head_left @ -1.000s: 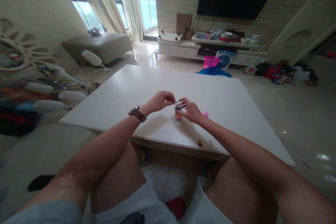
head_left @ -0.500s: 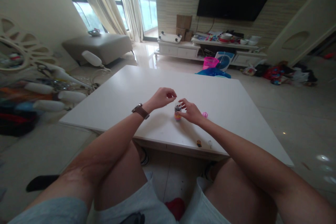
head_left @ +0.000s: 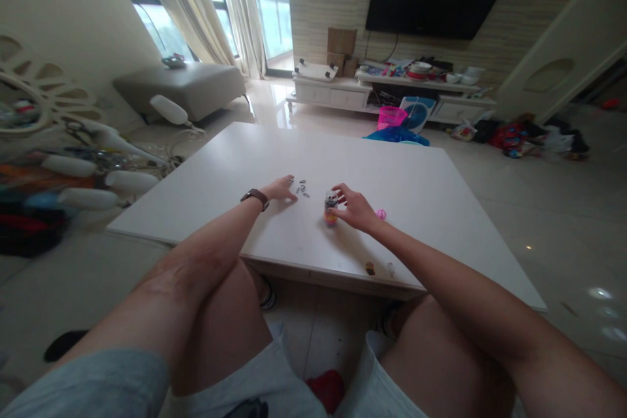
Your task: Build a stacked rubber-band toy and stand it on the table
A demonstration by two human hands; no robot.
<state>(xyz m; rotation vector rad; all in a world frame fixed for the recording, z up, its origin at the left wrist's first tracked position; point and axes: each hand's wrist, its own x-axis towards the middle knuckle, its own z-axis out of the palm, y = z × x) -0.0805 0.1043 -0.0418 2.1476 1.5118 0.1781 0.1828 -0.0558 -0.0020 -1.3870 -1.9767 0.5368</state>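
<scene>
A small clear jar [head_left: 331,208] with colourful contents stands on the white table [head_left: 235,163]. My right hand [head_left: 356,209] grips the jar from its right side. My left hand [head_left: 281,189], with a brown watch on the wrist, lies flat on the table to the jar's left, fingers spread. Several small dark metal pieces [head_left: 302,187] lie scattered just past its fingertips. A pink lid [head_left: 381,214] rests on the table right behind my right hand.
Two tiny items [head_left: 371,268] sit near the table's front edge. Cluttered toys and white bottles [head_left: 88,179] fill the left floor. A TV cabinet [head_left: 392,88], a pink basket [head_left: 390,116] and a grey ottoman [head_left: 181,81] stand beyond the table.
My left hand, pinched above the jar a second ago, has moved left and down and opened flat on the table. Small metal pieces now lie by its fingertips. The right hand kept hold of the jar.
</scene>
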